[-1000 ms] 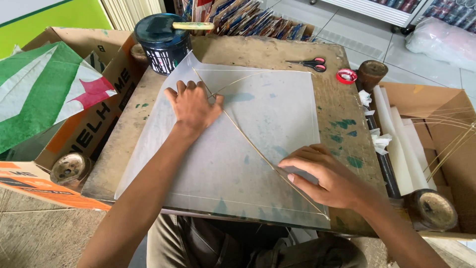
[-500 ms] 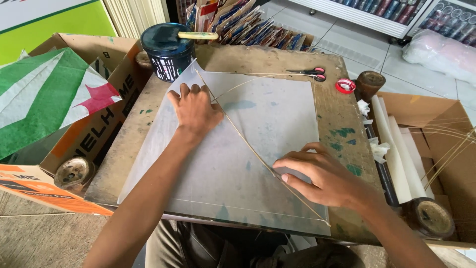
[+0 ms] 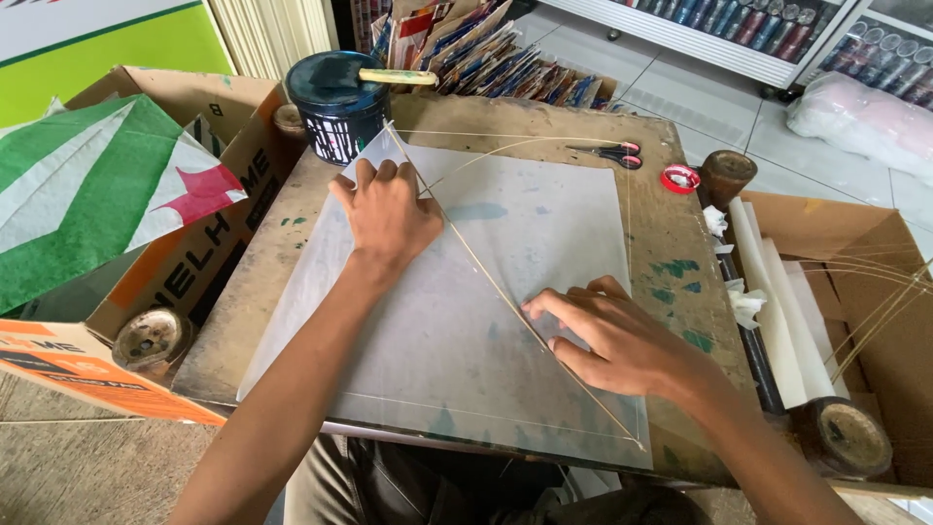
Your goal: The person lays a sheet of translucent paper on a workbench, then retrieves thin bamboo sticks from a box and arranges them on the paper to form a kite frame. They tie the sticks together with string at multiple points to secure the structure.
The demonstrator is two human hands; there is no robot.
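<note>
A translucent white kite sheet [image 3: 544,224] lies flat on a stained wooden work board [image 3: 671,262]. A thin bamboo spine [image 3: 486,277] runs diagonally across it from the far left corner to the near right corner. My left hand [image 3: 389,214] presses flat on the sheet near the far corner, beside the spine. Lower down, my right hand [image 3: 612,335] rests with spread fingers on the sheet and spine. A bowed thin stick [image 3: 505,146] crosses the top of the sheet. Neither hand grips anything.
A dark glue pot with a brush [image 3: 335,102] stands at the far left corner. Scissors [image 3: 607,153] and a red tape roll [image 3: 679,178] lie at the far right. A green, white and red kite [image 3: 87,194] rests in a cardboard box left. Paper rolls [image 3: 777,301] and sticks fill a box right.
My left hand has slid up towards the far corner of the sheet. My right hand has opened its fingers and lies flatter on the spine. The camera moved closer.
</note>
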